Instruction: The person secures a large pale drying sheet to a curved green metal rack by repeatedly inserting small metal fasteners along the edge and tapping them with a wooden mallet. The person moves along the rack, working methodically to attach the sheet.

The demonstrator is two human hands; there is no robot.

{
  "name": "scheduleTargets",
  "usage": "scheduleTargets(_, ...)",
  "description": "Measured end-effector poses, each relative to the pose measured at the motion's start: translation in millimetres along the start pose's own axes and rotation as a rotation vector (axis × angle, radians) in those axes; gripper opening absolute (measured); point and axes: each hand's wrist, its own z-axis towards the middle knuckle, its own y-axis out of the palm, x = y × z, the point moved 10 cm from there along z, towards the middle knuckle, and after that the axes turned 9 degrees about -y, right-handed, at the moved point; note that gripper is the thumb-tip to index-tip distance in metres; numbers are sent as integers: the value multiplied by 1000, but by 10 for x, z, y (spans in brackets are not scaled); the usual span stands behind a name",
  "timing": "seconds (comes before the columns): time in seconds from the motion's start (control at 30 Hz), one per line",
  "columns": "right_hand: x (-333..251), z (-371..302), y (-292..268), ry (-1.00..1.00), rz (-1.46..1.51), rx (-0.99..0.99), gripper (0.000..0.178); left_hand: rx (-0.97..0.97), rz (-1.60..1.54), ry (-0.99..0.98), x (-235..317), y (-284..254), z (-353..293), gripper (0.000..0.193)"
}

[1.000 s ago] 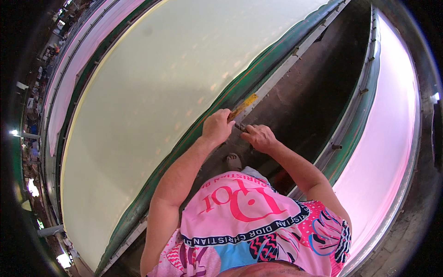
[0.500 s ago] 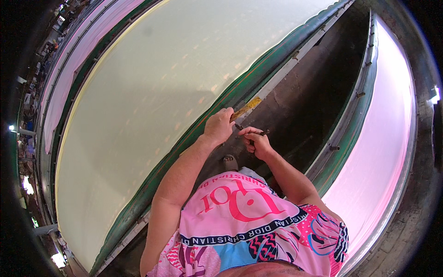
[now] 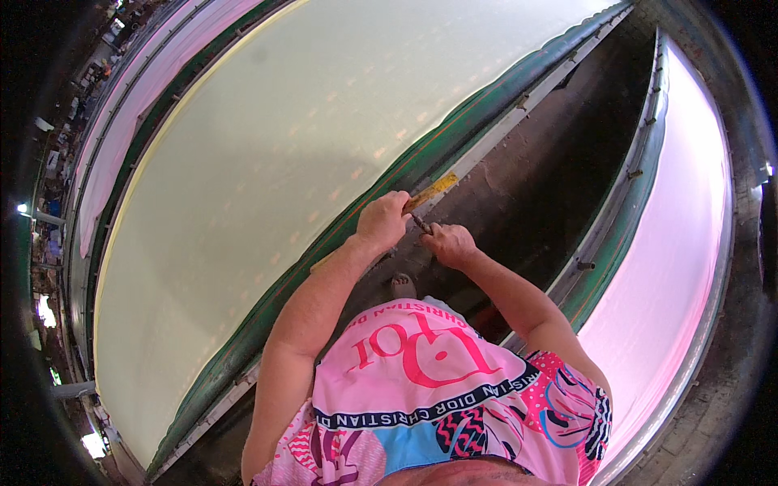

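Note:
My left hand (image 3: 384, 222) is closed at the near edge of the long table, its fingers wrapped round a flat, worn yellow bar (image 3: 438, 188) that sticks out up and to the right along the metal edge rail. Just right of it, my right hand (image 3: 450, 245) is closed on a short dark metal tool (image 3: 421, 223). The tool's far end meets the rail beside my left fingers. Its exact kind cannot be made out, and the palm hides the rest of it.
A wide pale-yellow sheet (image 3: 235, 178) covers the table, which has a green border (image 3: 454, 130) and a metal rail (image 3: 506, 127). To the right, past a dark narrow aisle (image 3: 551, 170), runs another table with a pink-white sheet (image 3: 681, 211). Pegs (image 3: 585, 265) jut from its rail.
My right hand has turned on the tool. The tool's rear end, seen before to the right of the fingers, is now hidden. My left hand stays on the bar.

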Motion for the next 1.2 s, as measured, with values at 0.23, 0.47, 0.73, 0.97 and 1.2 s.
scheduleTargets(0.23,44,-295,-374,31,351,292,40,83,-40,62,134,-120,-62,31)
scheduleTargets(0.47,-219,-183,-1171,154,546,771,55,11,-94,145,537,-710,-461,25)
scheduleTargets(0.73,-764,272,-1030,-26,738,566,47,37,-93,39,70,-732,-986,36)
scheduleTargets(0.97,-1050,340,-619,208,796,566,43,89,85,-252,-852,-875,-1781,51)
scheduleTargets(1.2,-1323,349,-224,275,1022,521,37,160,102,-287,-1806,-664,-2825,53)
